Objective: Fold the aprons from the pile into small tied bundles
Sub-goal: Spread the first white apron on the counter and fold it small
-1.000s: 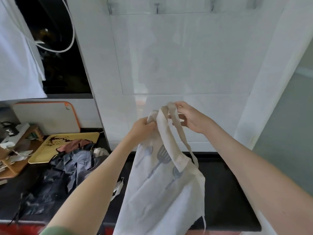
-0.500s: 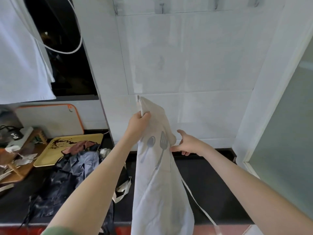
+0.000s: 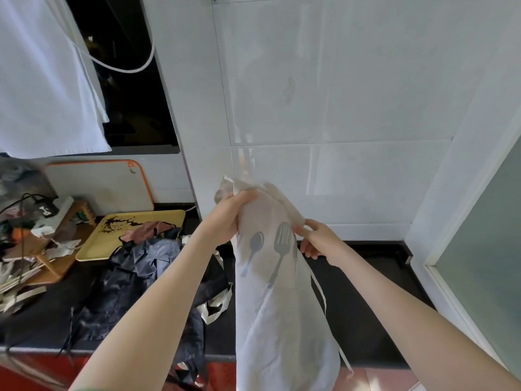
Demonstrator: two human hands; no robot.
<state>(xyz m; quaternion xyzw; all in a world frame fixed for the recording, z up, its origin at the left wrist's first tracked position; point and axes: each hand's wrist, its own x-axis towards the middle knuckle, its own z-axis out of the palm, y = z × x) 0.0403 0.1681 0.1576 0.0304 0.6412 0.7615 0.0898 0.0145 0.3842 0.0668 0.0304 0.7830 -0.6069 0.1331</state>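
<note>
A pale apron (image 3: 279,300) printed with a grey spoon and spatula hangs lengthwise in front of me, above the black counter. My left hand (image 3: 228,218) grips its bunched top edge and holds it up. My right hand (image 3: 318,239) pinches the apron's right edge just beside the spatula print. A thin tie strap (image 3: 321,294) dangles down the right side. The pile of aprons (image 3: 135,280), mostly dark blue with a pinkish one on top, lies on the counter to the left.
A yellow tray (image 3: 93,246) sits behind the pile, with an orange-rimmed cutting board (image 3: 104,184) leaning on the wall. Cluttered wooden rack (image 3: 36,249) at far left. White cloth (image 3: 42,80) hangs upper left. White tiled wall ahead; frosted glass door (image 3: 485,263) at right.
My right hand let go of the neck strap, dropped lower and now pinches the apron's right edge. My left hand kept the top, and the apron hangs narrower.
</note>
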